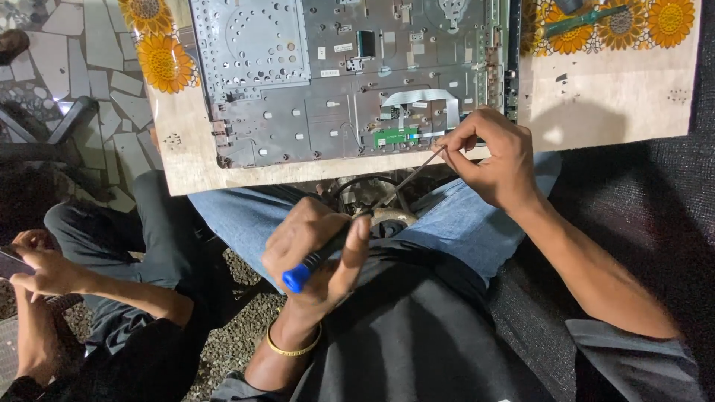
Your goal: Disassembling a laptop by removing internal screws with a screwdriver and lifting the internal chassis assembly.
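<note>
My left hand point(316, 249) grips a screwdriver point(350, 227) by its black handle with a blue end cap, held over my lap. My right hand point(495, 160) pinches the thin metal shaft near its tip, at the near edge of the table. Just beyond the tip lies an opened laptop chassis point(342, 74), grey metal, with a small green circuit board point(395, 136) and a white flat ribbon cable point(421, 100). A gold bangle sits on my left wrist.
The chassis rests on a table cover point(611, 97) printed with sunflowers. A green-handled tool point(581, 21) lies at the far right. At the lower left another person point(97, 298) sits in dark clothes holding a phone. A stone mosaic floor shows at the upper left.
</note>
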